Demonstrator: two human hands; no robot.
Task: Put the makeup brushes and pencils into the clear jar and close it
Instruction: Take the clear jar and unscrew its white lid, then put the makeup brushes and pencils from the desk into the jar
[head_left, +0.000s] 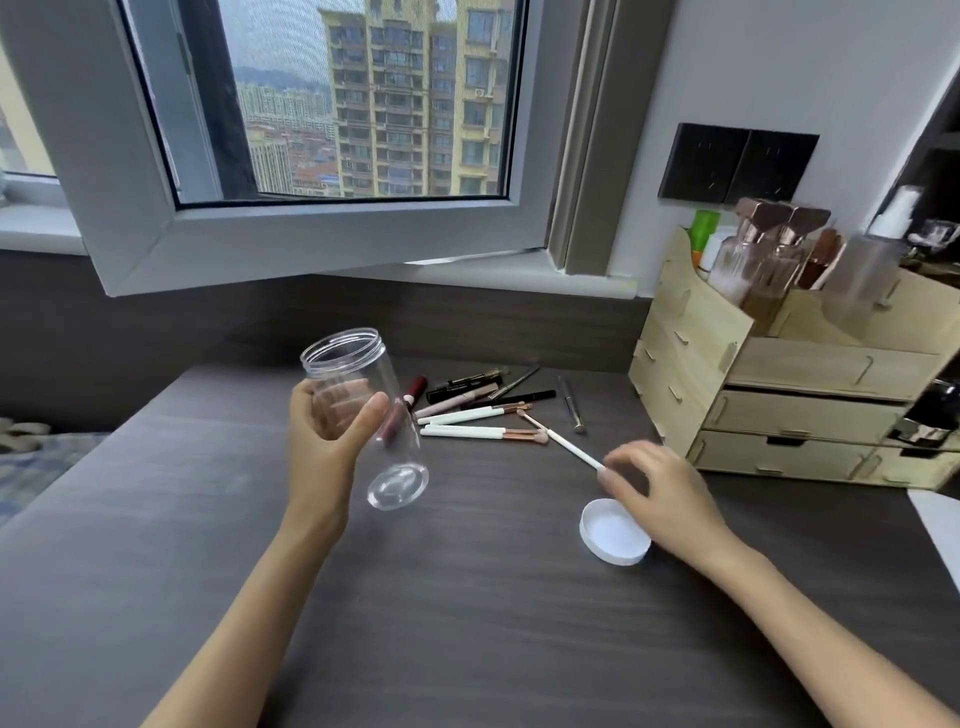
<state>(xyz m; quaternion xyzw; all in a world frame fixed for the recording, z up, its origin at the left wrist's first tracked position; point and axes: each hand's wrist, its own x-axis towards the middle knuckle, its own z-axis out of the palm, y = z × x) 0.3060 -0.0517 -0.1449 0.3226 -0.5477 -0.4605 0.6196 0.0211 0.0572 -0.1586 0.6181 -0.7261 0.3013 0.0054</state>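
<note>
My left hand (332, 421) grips the clear jar (363, 410) around its middle, lifted off the desk and tilted, mouth up and open. My right hand (654, 493) pinches the end of a white-handled makeup brush (563, 446), whose tip still points toward the pile. Several brushes and pencils (483, 410) lie loose on the dark desk behind the jar, with a red lip tube (415, 389) among them. The white lid (613, 530) rests upside down on the desk just under my right hand.
A wooden drawer organiser (789, 395) with bottles on top stands at the right. An open window sash (291, 244) overhangs the desk's back edge. A white paper (940, 525) lies at the far right. The dark desk (467, 623) stretches toward me.
</note>
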